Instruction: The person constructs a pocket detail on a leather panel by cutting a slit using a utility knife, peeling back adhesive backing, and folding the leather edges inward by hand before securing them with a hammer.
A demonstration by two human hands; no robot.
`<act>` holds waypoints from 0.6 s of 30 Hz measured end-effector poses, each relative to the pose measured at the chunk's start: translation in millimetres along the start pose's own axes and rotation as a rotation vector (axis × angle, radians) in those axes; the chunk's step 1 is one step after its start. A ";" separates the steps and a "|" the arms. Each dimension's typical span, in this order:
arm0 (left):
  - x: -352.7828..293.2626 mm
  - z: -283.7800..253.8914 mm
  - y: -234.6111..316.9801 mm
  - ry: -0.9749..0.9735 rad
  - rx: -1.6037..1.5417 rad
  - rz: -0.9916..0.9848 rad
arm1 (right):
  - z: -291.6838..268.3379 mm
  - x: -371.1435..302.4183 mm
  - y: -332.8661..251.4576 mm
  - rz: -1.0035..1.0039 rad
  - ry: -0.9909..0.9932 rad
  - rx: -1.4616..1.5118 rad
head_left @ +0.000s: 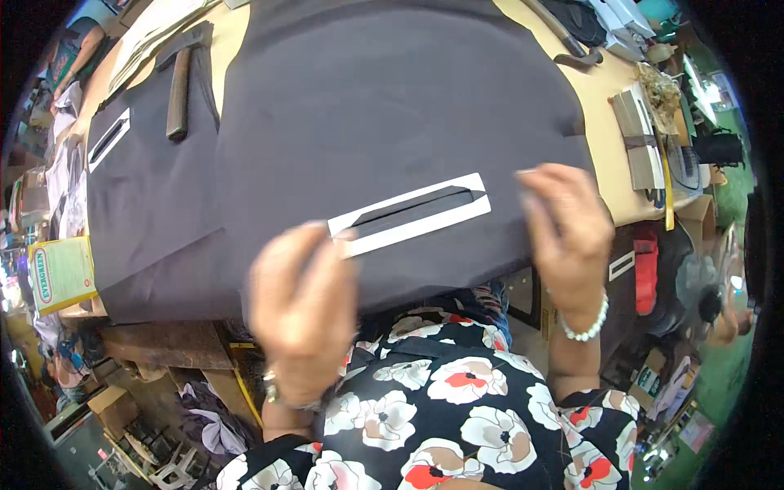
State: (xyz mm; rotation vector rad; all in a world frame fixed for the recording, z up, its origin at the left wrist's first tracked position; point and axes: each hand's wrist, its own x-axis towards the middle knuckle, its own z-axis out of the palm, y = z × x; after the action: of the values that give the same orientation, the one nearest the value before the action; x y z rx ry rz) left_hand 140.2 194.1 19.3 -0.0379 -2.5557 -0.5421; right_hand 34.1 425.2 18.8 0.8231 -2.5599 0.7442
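Note:
A large dark grey fabric piece (392,106) lies spread over the table before me. Near its front edge sits a white rectangular frame (420,226), paper or card by its look, around a long dark slot with folded fabric edges. At the frame's left end is my left hand (302,306), fingers bent and drawn together, blurred; what they pinch, if anything, is hidden. My right hand (572,237) is raised just beyond the right end, thumb and forefinger close together. A small pale bit shows at those fingertips, too blurred to name.
A hammer (179,94) rests on the fabric at the far left, near another white frame (109,140). Bundled cards (638,139) lie on the right table edge. A curved-ended tool (572,49) is at the back right. A yellow-edged packet (64,275) stands at the left edge.

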 end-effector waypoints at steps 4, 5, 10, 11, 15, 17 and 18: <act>21.6 50.5 24.4 -0.204 -0.250 0.001 | 32.8 15.9 -1.2 -0.105 -0.263 0.268; 22.8 61.0 25.5 -0.222 -0.243 -0.018 | 35.7 15.8 4.8 -0.092 -0.304 0.281; 23.9 79.8 19.3 -0.267 -0.285 -0.099 | 37.6 8.8 23.3 0.028 -0.404 0.475; 25.6 80.6 19.0 -0.271 -0.273 -0.094 | 39.3 6.9 24.9 0.013 -0.381 0.479; 28.5 80.9 18.7 -0.342 -0.247 -0.102 | 42.5 2.3 26.9 -0.010 -0.328 0.495; 31.0 79.8 19.7 -0.364 -0.201 -0.075 | 42.7 1.5 26.6 -0.017 -0.320 0.489; 31.8 79.8 21.5 -0.371 -0.168 -0.056 | 42.9 1.3 27.2 -0.026 -0.315 0.479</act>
State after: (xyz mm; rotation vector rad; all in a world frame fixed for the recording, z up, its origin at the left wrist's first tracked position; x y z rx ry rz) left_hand 76.7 242.2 -19.4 -0.1390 -2.8682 -0.8385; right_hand 9.3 418.8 -25.1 1.1991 -2.6653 1.3451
